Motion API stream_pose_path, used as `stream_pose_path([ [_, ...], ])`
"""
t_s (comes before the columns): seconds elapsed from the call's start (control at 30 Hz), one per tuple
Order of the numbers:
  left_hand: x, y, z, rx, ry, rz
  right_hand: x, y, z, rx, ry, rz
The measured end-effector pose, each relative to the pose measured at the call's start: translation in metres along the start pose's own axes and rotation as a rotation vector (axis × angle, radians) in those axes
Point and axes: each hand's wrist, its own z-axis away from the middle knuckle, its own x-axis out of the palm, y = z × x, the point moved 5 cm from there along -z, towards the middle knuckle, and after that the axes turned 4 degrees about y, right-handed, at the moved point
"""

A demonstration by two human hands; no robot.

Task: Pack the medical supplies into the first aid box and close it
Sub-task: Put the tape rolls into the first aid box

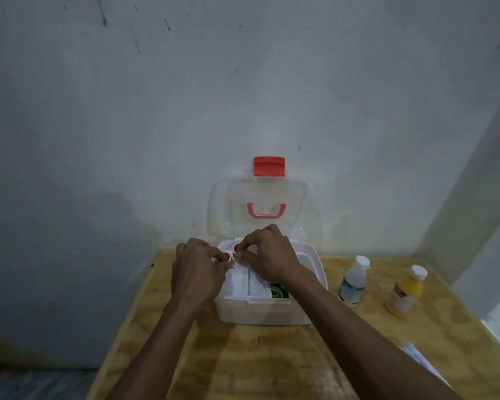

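1. The left hand (pixel 198 269) hangs over the near-left corner of the first aid box (pixel 315 284), fingers curled, pinching a small red-capped item (pixel 226 257) at the fingertips; what the item is I cannot tell
2. The box stands open on the plywood table (pixel 272 365), its clear lid (pixel 261 209) tilted back toward the wall with the red latch (pixel 269 166) on top and the pink handle (pixel 266 214) showing through
3. Inside the box lie white packets (pixel 240 281) left of a divider and a green-labelled pack (pixel 279 291) right of it, so packing looks partly done
4. The right hand (pixel 269 254) reaches over the box's middle from the right, fingers bent, pinching a second red-capped item (pixel 236 248) just beside the first, both above the box's far-left part
5. Right of the box, still outside it, stand a white bottle (pixel 354 281) and, further right, a yellow bottle (pixel 406 293); a white paper-like thing (pixel 419 357) lies at the table's near-right edge
6. Left to do, by my reading: set down the two small items, pack both bottles, lower the lid and snap the latch
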Motion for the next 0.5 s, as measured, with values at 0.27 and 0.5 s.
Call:
stream_pose_path([
  [0.27, 0.0054, -0.0037, -0.0077, -0.02, -0.074, 0.069, 0.0008, -0.0023, -0.0008, -0.026, -0.039, 0.044],
  [0.5, 0.0034, -0.0036, -0.0006, -0.011, -0.02, 0.095, 0.0028, 0.0014, 0.0003, 0.019, -0.017, -0.002],
])
